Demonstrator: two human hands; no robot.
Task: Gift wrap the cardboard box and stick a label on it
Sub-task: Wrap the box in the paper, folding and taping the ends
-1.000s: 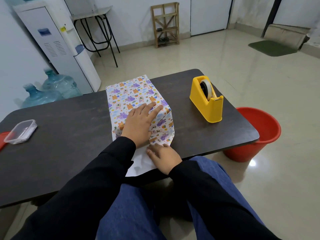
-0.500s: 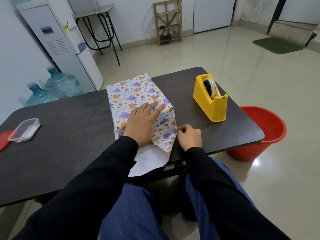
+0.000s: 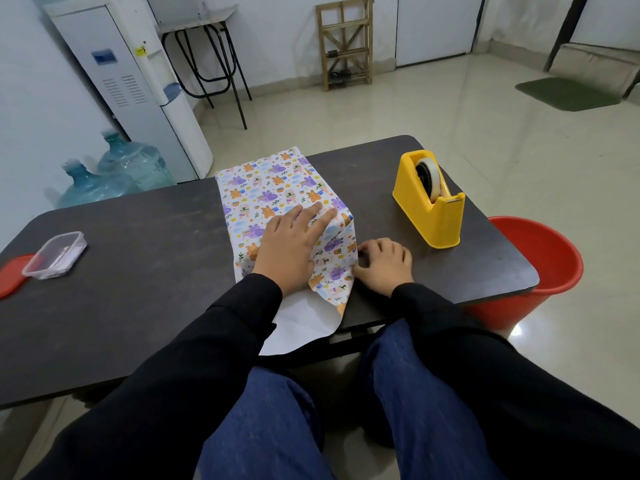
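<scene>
At the worktop's near edge, we find the box fully covered by patterned paper, so the cardboard itself is hidden. The left hand lies flat on top, fingers straight, pressing the paper down. The right hand rests just beside the box, fingers curled against the side fold. Its fingertips are hidden, so we cannot tell whether it grips.
</scene>
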